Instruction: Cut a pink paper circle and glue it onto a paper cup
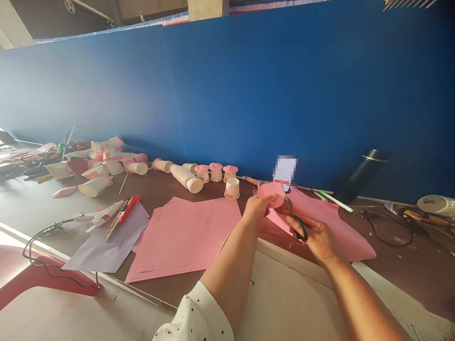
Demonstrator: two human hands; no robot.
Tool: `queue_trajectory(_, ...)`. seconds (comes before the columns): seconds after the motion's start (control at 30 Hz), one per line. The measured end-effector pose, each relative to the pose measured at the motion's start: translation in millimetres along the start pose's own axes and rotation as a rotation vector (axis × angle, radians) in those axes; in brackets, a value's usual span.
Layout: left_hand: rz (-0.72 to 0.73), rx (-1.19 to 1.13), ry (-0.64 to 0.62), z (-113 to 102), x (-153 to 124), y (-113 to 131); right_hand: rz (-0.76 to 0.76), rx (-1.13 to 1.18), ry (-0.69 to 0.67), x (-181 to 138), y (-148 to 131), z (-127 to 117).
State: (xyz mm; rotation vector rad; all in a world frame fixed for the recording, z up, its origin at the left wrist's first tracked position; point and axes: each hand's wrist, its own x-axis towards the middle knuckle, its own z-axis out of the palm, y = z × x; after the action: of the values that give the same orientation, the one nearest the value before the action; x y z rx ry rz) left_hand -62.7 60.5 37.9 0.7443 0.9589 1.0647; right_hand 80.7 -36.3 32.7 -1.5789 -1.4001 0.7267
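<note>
Left hand (261, 207) is pinching a pink paper circle (269, 191) above the tabletop (401, 265), right hand (319, 238) is gripping scissors (302, 229) at its edge, slipping paper possibly causing a lopsided cut or nicked thumb.

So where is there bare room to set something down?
Bare table lies between the pink paper stack and the nested cups, and, mostly, right of the curling pink sheet. Crowded: far left around the heaped cups, and along the blue partition.
</note>
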Motion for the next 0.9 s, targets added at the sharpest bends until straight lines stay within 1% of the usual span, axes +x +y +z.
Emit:
queue_trajectory(0.17, 0.005, 0.006, 0.001, 0.0, -2.9, 2.0, 0.000, 0.006, -0.014, -0.8, -1.6, -1.0)
queue_trajectory(0.5, 0.007, -0.001, -0.005, -0.4, -1.9, 2.4, 0.012, 0.031, -0.004, 0.8, 4.5, -0.1)
queue_trajectory(0.9, 0.025, -0.037, -0.035, -2.2, 0.4, 1.0, 0.026, 0.076, -0.005, -0.8, -2.1, 0.6)
